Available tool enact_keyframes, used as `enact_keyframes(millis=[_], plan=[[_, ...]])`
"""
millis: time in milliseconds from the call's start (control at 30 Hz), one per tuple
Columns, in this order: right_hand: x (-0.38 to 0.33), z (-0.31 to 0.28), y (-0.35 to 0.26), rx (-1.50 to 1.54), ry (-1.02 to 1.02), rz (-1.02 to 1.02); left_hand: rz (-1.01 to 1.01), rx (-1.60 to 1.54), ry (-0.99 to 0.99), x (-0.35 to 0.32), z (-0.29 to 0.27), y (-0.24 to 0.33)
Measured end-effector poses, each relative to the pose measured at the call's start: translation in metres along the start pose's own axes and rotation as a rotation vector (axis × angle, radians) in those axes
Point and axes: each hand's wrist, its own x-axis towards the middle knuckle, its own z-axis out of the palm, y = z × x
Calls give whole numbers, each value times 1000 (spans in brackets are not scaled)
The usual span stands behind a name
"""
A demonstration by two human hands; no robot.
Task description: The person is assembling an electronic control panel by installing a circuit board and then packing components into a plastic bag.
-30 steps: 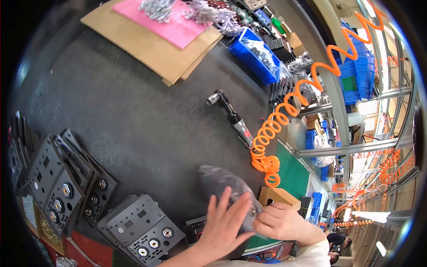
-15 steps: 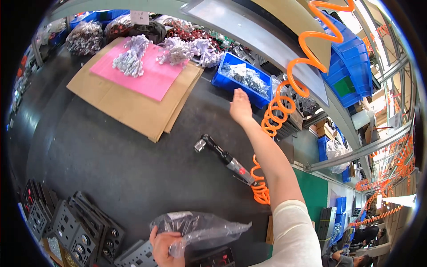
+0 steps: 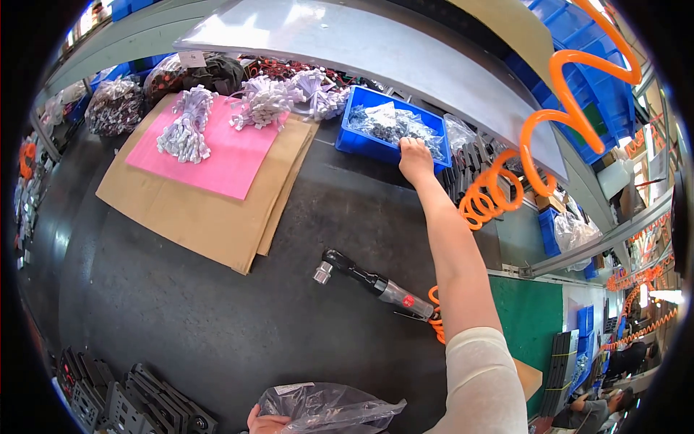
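My right hand [image 3: 417,160] is at the near side of a blue plastic bin [image 3: 369,147], arm stretched out. Its fingers are bent close together over the rim, against the contents; whatever they grip is hidden. Inside the bin lie small dark parts in clear plastic bags [image 3: 390,119]. At the lower edge my left hand [image 3: 267,423], partly cut off, is closed on a clear plastic bag [image 3: 325,406] with a pale label. Between the hands, an air ratchet wrench [image 3: 379,284] with a black head and a metal socket lies on the dark table.
Brown cardboard [image 3: 173,217] and a pink foam sheet [image 3: 238,170] carry bundles of white-ended cables [image 3: 188,130]. An orange coiled hose [image 3: 499,188] hangs at right. Black metal panels [image 3: 137,401] stack at lower left. A metal shelf [image 3: 347,43] overhangs the back.
My right hand has moved forward from in front of the blue bin to its rim, fingers now bent at the contents. The view has shifted; the left hand still holds the bag.
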Motion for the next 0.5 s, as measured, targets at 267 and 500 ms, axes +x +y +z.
enact_keyframes(millis=[267, 500], plan=[[6, -4, 1, 22, -17, -136, 56, -29, 19, 12, -2, -3], [0, -10, 5, 89, 33, -193, 168, -62, -64, 14, -11, -33]])
